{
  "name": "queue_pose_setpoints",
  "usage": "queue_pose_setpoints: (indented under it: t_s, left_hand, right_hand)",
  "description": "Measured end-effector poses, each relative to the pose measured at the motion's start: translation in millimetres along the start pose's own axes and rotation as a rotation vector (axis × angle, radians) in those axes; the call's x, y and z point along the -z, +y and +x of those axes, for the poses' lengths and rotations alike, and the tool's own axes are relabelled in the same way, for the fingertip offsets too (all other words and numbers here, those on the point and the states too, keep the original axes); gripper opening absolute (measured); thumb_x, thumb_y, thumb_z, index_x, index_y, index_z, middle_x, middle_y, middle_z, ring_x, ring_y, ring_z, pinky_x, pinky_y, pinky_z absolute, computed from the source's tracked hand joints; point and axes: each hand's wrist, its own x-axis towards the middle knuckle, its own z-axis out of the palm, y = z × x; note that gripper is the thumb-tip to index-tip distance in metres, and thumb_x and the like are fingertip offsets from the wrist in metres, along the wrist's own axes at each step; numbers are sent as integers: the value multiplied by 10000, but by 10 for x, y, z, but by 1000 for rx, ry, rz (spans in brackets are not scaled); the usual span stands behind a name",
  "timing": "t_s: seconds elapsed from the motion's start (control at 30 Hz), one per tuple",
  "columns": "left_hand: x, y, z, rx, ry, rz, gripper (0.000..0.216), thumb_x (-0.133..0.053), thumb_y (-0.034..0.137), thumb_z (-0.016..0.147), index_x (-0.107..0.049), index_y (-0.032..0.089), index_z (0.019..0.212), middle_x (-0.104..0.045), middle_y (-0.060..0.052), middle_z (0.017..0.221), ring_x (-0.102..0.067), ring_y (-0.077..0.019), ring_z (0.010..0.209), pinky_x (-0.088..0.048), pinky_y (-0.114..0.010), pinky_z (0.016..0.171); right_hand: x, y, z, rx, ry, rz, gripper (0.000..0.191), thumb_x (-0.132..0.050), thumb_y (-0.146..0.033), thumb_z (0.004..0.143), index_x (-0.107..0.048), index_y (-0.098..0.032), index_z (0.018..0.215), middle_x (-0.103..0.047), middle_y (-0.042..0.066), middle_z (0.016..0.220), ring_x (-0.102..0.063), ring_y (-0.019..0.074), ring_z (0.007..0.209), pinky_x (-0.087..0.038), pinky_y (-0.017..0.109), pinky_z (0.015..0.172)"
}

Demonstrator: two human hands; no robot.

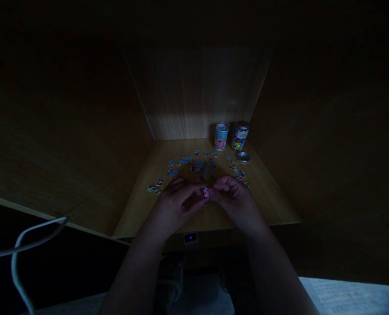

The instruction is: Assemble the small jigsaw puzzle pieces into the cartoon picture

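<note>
Centrally, a small pink puzzle piece (206, 192) is pinched between the fingertips of the left hand (176, 197) and the right hand (236, 199), neither clearly nearer, while loose pieces (187, 159) are spread beyond, partly hidden by both, and its long axis cannot be made out in the dimness.

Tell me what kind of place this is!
Maybe a cupboard or desk nook, hard to tell in the dimness: a wooden shelf with a back panel and side walls.

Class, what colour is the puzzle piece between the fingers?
The puzzle piece looks mainly pink, in the head view.
</note>
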Motion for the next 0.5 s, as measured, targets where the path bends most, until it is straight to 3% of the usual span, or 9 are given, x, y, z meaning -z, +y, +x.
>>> queue_pose_setpoints:
  t_s: [0.17, 0.3, 0.5]
  left_hand:
    - [-6, 18, 10, 12, -4, 8, 344, -901, 214, 958, -749, 265, 1263, -799, -1, 976, -724, -194, 871, -550, -345, 824]
    - [1, -29, -5, 37, -5, 32, 285, -886, 233, 974, -762, 268, 1229, -802, -1, 978, -734, -197, 875, -557, -351, 828]
    - [114, -195, -52, 285, 100, 117, 220, -833, 235, 996, -775, 261, 1207, -820, -15, 1012, -775, -224, 943, -593, -375, 878]
  right_hand:
    - [-13, 9, -6, 10, 41, -6, 514, -978, -550, 792, -554, -260, 827, -646, -49, 748, -637, 168, 731, -520, 299, 708]
    - [-3, 45, -9, 28, 44, -44, 467, -944, -556, 842, -581, -263, 856, -654, -33, 783, -649, 182, 761, -537, 316, 736]
    - [12, 110, -6, 109, 137, -234, 301, -829, -529, 954, -702, -259, 995, -776, 42, 972, -725, 229, 930, -577, 357, 856]
